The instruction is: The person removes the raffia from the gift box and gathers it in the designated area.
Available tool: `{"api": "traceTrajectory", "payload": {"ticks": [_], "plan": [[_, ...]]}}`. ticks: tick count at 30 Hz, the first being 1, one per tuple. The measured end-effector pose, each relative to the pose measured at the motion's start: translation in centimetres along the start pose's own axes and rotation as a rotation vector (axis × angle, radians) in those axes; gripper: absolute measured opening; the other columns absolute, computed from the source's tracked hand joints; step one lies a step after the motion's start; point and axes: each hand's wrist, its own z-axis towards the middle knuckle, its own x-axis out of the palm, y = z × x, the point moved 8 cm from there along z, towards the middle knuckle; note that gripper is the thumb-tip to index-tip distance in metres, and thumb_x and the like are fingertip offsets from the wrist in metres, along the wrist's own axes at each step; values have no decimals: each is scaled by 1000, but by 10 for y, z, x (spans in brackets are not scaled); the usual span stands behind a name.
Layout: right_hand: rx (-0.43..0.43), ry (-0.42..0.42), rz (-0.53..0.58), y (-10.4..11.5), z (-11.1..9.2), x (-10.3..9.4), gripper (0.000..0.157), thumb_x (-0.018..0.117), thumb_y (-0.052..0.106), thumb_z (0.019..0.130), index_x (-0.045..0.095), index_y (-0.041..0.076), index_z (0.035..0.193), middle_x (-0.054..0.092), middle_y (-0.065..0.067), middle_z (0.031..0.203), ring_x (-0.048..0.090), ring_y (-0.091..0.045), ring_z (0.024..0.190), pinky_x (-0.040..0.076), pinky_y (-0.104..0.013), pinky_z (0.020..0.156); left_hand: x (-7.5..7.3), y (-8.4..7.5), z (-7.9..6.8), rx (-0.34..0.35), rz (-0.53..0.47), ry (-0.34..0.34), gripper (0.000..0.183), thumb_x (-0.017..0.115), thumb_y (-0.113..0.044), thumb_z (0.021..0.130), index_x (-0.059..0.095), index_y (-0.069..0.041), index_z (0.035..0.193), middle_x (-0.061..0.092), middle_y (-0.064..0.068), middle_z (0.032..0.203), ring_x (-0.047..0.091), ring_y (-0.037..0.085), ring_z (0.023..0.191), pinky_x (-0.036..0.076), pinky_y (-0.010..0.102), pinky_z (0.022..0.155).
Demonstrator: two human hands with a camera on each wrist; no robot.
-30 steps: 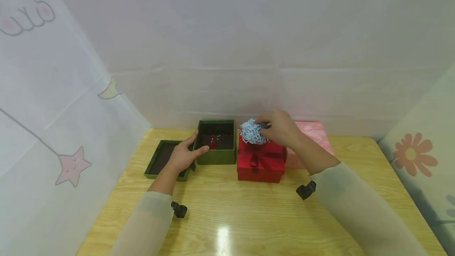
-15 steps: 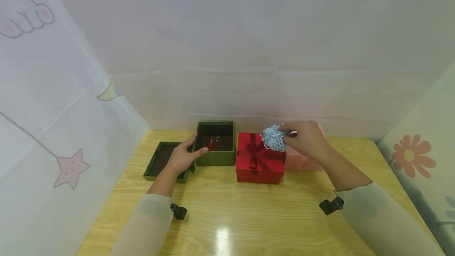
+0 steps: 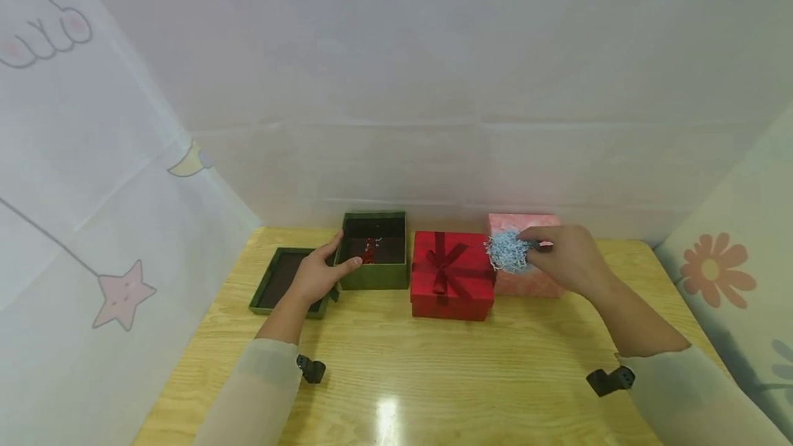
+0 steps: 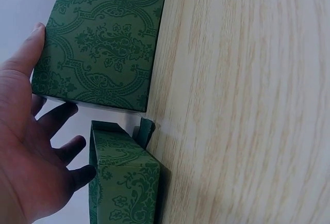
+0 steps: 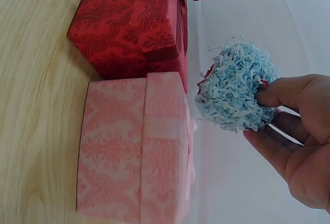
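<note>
My right hand (image 3: 573, 261) pinches a clump of light blue shredded paper (image 5: 237, 87) between thumb and fingers. A few red shreds cling to it in the right wrist view. The clump is held over the pink patterned gift box (image 5: 134, 149), overlapping its lid in the head view. My left hand (image 3: 316, 272) rests at the left side of an open green box (image 3: 374, 276), fingers spread and thumb at its near rim. Inside that box lie a few red and pale shreds (image 3: 369, 250). Its green lid (image 3: 285, 277) lies upturned to the left, partly behind the left hand.
A red gift box (image 3: 453, 274) with a dark red ribbon bow stands between the green and pink boxes. All stand along the back of the wooden table (image 3: 434, 377), in front of a pale cloth wall (image 3: 396, 88). Printed cloth closes off both sides.
My right hand has carried the blue shredded paper rightward, from over the red box to over the pink one. The left hand stays at the green box.
</note>
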Motion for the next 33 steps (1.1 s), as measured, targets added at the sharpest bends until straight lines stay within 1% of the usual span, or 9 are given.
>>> {"api": "traceTrajectory", "payload": {"ticks": [3, 7, 12, 15, 19, 21, 25, 30, 33], "plan": [[6, -11, -21, -6, -8, -5, 26, 69, 5, 88, 82, 9, 109, 79, -12, 101, 76, -32, 88, 56, -33, 65, -1, 0, 0, -4, 1, -1, 101, 62, -82, 84, 18, -41, 166, 22, 9, 171, 22, 47, 153, 34, 71, 112], [29, -28, -13, -17, -20, -15, 26, 68, 5, 88, 81, 6, 111, 77, -19, 108, 76, -38, 91, 49, -28, 54, -1, 0, 0, -3, -3, -2, 103, 63, -82, 84, 19, -40, 166, 22, 11, 171, 22, 47, 153, 35, 71, 111], [57, -45, 8, -35, -36, -25, 26, 70, 4, 89, 79, 0, 113, 72, -26, 117, 75, -44, 94, 52, -23, 57, -2, -2, 0, 0, 12, -3, 102, 61, -83, 83, 17, -42, 166, 21, 11, 171, 22, 47, 153, 34, 71, 112], [71, -56, 2, -45, -46, -30, 26, 70, 4, 91, 78, -1, 115, 71, -29, 118, 74, -45, 93, 47, -24, 51, -2, -2, 0, 2, 12, -5, 102, 62, -83, 83, 18, -42, 165, 22, 10, 171, 22, 47, 153, 34, 71, 112], [126, -43, -16, -59, -59, -35, 28, 70, 7, 93, 76, -1, 119, 71, -31, 116, 74, -47, 93, 38, -28, 44, -1, -2, 1, 2, 7, -1, 103, 62, -83, 83, 19, -39, 166, 21, 8, 171, 22, 46, 153, 34, 71, 112], [154, -38, -18, -66, -65, -37, 28, 70, 8, 94, 76, -1, 120, 71, -32, 116, 73, -48, 93, 40, -28, 44, 0, -2, 1, -1, 7, 1, 104, 62, -83, 83, 19, -39, 166, 21, 8, 171, 22, 46, 154, 34, 71, 112], [203, -32, -44, -75, -77, -39, 30, 70, 13, 96, 76, 1, 123, 71, -32, 115, 75, -43, 85, 37, -30, 41, 0, -2, 0, -7, 6, 2, 104, 62, -83, 83, 18, -40, 166, 21, 9, 171, 21, 46, 154, 33, 72, 112], [243, -31, -41, -90, -91, -39, 31, 71, 16, 97, 75, 1, 124, 70, -34, 116, 73, -44, 90, 40, -30, 44, 0, 0, 0, -16, 25, 7, 104, 61, -83, 83, 16, -40, 166, 20, 10, 172, 21, 48, 153, 34, 72, 111], [260, -48, -43, -100, -98, -39, 31, 72, 16, 96, 75, 0, 123, 72, -32, 111, 73, -32, 79, 39, -29, 44, -1, 0, 0, -14, 28, 8, 103, 62, -83, 83, 17, -41, 166, 20, 8, 172, 22, 47, 153, 35, 71, 111]]}}
